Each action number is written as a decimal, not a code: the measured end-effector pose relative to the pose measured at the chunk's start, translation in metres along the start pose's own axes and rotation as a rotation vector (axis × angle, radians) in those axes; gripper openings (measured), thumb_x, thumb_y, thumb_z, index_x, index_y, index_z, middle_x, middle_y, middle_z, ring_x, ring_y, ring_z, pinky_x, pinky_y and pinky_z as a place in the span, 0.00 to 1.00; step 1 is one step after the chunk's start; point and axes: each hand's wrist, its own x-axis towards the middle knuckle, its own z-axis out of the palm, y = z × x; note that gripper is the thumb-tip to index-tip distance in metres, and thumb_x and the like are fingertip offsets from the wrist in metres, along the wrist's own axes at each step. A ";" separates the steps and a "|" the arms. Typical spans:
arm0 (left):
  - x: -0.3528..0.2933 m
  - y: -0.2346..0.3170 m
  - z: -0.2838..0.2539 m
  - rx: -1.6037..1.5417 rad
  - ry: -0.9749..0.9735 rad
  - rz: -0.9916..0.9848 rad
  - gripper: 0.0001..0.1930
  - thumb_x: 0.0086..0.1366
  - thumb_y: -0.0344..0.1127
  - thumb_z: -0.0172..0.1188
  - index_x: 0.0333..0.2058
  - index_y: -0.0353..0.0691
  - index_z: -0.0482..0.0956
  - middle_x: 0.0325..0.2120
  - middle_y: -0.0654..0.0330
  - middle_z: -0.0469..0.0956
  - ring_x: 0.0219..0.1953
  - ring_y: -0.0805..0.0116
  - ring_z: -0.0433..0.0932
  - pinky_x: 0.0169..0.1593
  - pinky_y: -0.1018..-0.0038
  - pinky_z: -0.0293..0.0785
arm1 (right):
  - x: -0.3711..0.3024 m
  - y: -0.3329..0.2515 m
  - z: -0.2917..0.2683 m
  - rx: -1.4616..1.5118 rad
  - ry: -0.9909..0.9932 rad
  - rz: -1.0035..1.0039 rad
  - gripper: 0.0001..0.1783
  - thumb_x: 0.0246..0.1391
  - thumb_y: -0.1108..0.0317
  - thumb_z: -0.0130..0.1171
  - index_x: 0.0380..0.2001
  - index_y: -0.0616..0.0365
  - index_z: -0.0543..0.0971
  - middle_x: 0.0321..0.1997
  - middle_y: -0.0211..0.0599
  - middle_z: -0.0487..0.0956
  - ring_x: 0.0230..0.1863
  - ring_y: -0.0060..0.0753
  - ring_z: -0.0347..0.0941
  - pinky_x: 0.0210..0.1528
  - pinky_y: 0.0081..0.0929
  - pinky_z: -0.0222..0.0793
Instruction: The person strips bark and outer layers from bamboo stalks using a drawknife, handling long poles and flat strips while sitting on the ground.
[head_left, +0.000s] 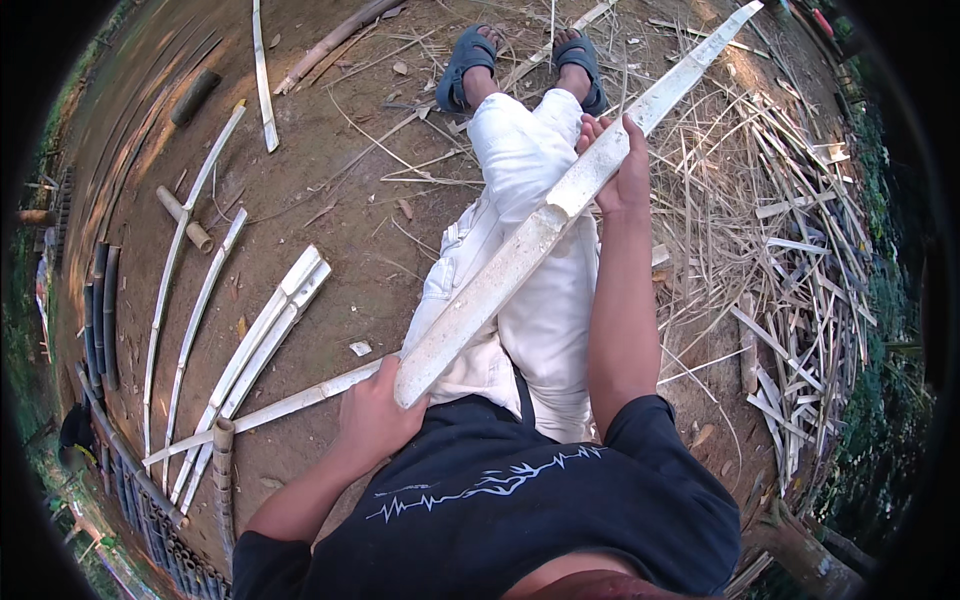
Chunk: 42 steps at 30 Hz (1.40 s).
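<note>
One shirt (520,510), two hands (378,415) (628,172) on one bamboo strip (490,290)

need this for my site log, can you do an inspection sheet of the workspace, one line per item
surface: brown bare-earth ground, strewn with litter
job's things: one pale split bamboo piece, slanting above the lap, its far end toward upper right; more pale strips at left
clutter: thin shavings and short offcuts heaped at right; a round bamboo section at left
hands: left hand at the piece's near end, fingers partly hidden; right hand supports it farther along, thumb at its edge
cables: nothing seen
surroundings: dark poles at far left, green plants at right
</note>
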 end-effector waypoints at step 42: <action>0.102 0.074 0.014 -1.252 -1.056 -0.285 0.18 0.77 0.48 0.47 0.48 0.37 0.70 0.24 0.61 0.70 0.18 0.71 0.72 0.23 0.73 0.73 | -0.343 0.137 -0.363 -1.898 1.130 0.331 0.37 0.43 0.56 0.72 0.50 0.70 0.71 0.45 0.63 0.79 0.49 0.62 0.78 0.52 0.52 0.72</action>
